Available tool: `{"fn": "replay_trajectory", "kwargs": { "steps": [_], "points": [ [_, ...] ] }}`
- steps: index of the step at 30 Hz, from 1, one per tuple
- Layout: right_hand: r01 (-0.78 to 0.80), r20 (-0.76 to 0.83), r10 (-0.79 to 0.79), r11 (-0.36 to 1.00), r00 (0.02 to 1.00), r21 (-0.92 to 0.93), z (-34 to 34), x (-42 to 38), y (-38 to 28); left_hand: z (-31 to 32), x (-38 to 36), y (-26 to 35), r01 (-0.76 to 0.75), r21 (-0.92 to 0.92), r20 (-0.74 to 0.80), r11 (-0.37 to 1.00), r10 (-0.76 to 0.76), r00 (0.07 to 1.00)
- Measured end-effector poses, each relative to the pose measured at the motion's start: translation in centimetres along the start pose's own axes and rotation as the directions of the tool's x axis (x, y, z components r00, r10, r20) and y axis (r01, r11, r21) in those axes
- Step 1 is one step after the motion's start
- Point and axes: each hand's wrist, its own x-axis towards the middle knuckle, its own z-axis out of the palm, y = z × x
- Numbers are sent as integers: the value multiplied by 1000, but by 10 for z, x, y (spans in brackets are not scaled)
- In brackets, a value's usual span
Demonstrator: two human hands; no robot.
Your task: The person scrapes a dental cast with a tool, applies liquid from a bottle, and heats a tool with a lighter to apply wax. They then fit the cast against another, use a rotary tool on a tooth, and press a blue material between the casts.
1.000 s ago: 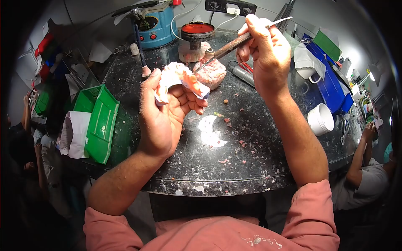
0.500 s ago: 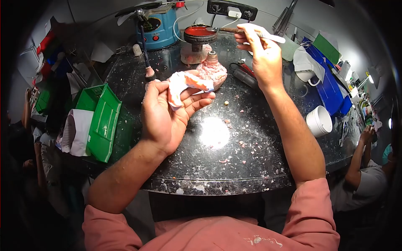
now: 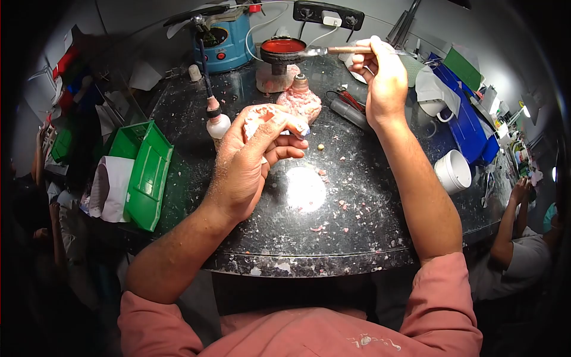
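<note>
My left hand (image 3: 244, 160) is closed round a curved pink-and-white dental piece (image 3: 259, 116), its thumb lying across the piece and partly hiding it. In my right hand (image 3: 385, 89) is a wax knife (image 3: 351, 50) with a brown handle, held roughly level, its metal blade pointing left beside the rim of a round black dish (image 3: 284, 58) of red wax. Below the dish stands a lumpy pink mass (image 3: 300, 101) with a metal neck. A burner with a white bulb (image 3: 218, 126) is just left of my left hand.
A blue machine (image 3: 223, 44) stands at the back left. Green bins (image 3: 146, 184) lie at the left, blue bins (image 3: 458, 122) and a white cup (image 3: 453, 171) at the right. Pink scraps dot the black table (image 3: 357, 238). Other people's arms show at both sides.
My left hand has turned, bringing its thumb over the dental piece and uncovering the white bulb. My right hand has shifted right and slightly down, and the knife blade has moved off the dish.
</note>
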Motion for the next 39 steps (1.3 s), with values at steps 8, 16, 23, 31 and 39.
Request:
{"fn": "replay_trajectory", "kwargs": {
  "steps": [8,16,23,31,39],
  "points": [
    [-67,-10,66,997,998,-40,-7,-2,8,2,2,6,60,25,-38,998,-59,998],
    [-50,2,50,996,999,-68,-6,-2,6,0,3,6,56,-79,-36,995,-59,998],
    [5,18,-3,994,1000,-109,-7,-3,7,2,3,8,43,-104,-26,994,-46,999],
    [-7,-10,7,996,1000,-85,-6,1,4,-1,3,7,42,-109,-16,993,-44,999],
    [-52,125,815,187,565,-981,-25,0,-4,2,3,6,62,43,-1,997,-62,998]
  ]
}}
